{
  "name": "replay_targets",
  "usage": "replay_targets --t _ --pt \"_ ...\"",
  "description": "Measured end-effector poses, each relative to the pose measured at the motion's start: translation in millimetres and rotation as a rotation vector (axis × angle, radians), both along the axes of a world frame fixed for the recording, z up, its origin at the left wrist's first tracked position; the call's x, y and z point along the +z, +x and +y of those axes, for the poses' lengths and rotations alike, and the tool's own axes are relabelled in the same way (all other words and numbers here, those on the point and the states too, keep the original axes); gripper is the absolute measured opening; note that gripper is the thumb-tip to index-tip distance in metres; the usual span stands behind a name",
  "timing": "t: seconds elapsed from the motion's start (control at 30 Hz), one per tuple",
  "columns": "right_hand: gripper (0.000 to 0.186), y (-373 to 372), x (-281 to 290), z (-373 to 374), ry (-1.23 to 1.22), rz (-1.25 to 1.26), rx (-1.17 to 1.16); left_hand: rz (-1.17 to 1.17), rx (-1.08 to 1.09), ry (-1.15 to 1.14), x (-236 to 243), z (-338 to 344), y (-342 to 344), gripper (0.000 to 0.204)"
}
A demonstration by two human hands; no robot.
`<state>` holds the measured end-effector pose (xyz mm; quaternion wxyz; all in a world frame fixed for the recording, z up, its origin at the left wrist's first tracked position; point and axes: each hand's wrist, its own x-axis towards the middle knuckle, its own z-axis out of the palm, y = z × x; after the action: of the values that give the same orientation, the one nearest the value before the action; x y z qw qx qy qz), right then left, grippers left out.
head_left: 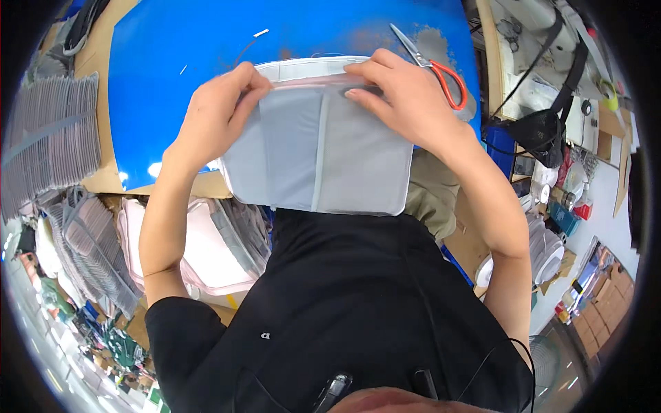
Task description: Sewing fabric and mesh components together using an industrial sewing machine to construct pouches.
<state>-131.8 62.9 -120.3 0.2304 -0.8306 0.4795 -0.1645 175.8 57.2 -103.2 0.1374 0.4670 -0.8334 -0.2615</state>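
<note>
A flat grey fabric pouch (pixel 289 151) with rounded corners lies at the near edge of the blue table, its lower part hanging toward my body. A pale strip of binding runs down its middle. My left hand (pixel 224 103) pinches the upper left corner between thumb and fingers. At the upper right, my right hand (pixel 396 93) grips the far edge, thumb toward me and fingers over the top. Along that far edge a whitish band (pixel 303 69) shows beyond a pinkish fold. Orange-handled scissors (pixel 437 72) lie just beyond my right hand, blades pointing away.
The blue tabletop (pixel 158 62) carries a small white scrap (pixel 260 32) and loose threads. A tall stack of grey pieces (pixel 51 138) stands at the left. Below it, pink-edged pouches (pixel 200 241) lie beside my lap. A sewing machine (pixel 537 27) and black straps are at the far right.
</note>
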Motion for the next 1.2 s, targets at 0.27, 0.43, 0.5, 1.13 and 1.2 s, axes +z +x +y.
replay_targets --t 0.27,0.43,0.5,1.13,1.2 --pt "0.023 19.7 19.1 -17.3 0.294 -0.011 0.206 0.124 0.27 0.184 -8.9 24.5 58.3 0.014" --pt "0.025 35.5 -4.9 -25.9 0.369 0.148 0.306 -0.017 0.39 0.338 -14.4 44.1 60.2 0.015" --pt "0.024 38.7 -13.5 -23.9 0.11 0.113 0.35 -0.227 0.264 -0.143 -25.8 55.4 60.6 0.014" --pt "0.024 62.8 -69.9 -31.9 -0.129 -0.092 0.393 -0.419 0.436 -0.383 -48.0 93.6 74.5 0.013" --pt "0.025 65.5 -71.0 -31.5 -0.231 -0.037 0.351 -0.323 0.486 -0.268 -58.5 85.4 81.8 0.013"
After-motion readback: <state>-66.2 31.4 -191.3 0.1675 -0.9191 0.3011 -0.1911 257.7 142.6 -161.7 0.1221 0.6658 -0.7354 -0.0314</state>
